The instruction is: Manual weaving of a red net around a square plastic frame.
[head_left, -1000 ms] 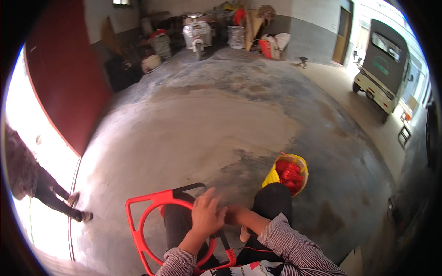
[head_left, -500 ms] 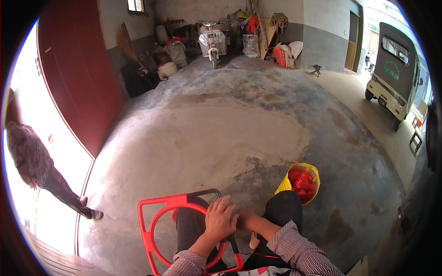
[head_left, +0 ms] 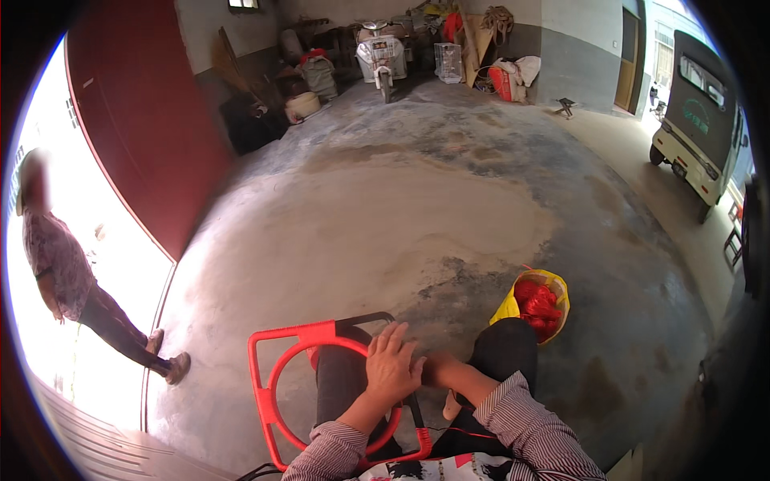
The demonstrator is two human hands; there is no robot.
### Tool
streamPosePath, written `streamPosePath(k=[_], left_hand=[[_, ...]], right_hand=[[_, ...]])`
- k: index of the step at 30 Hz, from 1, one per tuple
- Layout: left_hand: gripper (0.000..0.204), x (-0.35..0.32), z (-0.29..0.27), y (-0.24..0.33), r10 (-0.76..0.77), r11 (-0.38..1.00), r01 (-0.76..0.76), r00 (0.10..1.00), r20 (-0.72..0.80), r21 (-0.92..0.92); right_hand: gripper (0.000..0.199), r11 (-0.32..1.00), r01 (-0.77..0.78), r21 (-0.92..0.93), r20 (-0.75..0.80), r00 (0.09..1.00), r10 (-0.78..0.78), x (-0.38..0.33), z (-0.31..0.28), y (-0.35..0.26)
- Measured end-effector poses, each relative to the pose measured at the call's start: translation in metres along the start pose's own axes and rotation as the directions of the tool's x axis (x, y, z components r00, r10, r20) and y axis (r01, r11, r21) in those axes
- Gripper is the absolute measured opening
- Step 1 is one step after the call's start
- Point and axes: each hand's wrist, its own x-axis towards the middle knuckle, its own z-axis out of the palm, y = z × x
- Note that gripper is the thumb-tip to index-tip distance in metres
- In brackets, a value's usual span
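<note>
Concrete floor [head_left: 417,208], left hand [head_left: 391,365] over red frame [head_left: 277,377]

This is a garage or storage shed with a wide open doorway, more a rural work yard than a living room. The bare concrete floor [head_left: 417,200] is stained and patchy. A tall red door [head_left: 144,128] stands open at the left, with daylight beyond and a person [head_left: 72,280] standing at the threshold. Against the far wall sit a parked scooter [head_left: 381,56], sacks and bundles [head_left: 513,76], a wire crate [head_left: 447,60] and other stacked clutter. At the right, a small white-and-green utility vehicle [head_left: 702,120] is parked by another opening. A yellow bag of red material [head_left: 539,301] rests on the floor
</note>
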Motion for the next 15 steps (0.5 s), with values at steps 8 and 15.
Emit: streamPosePath(k=[8,15], left_hand=[[0.031,0.003,0.002,0.005,-0.018,1.0,0.018,1.0,0.002,0.016],[0.03,-0.001,0.002,0.001,-0.038,0.999,0.037,0.999,0.027,0.017]], right_hand=[[0.048,0.993,-0.086,-0.082,0.028,0.996,0.088,0.023,0.033,0.028],[0.047,0.997,-0.079,-0.017,0.119,0.99,0.081,0.014,0.016,0.011]])
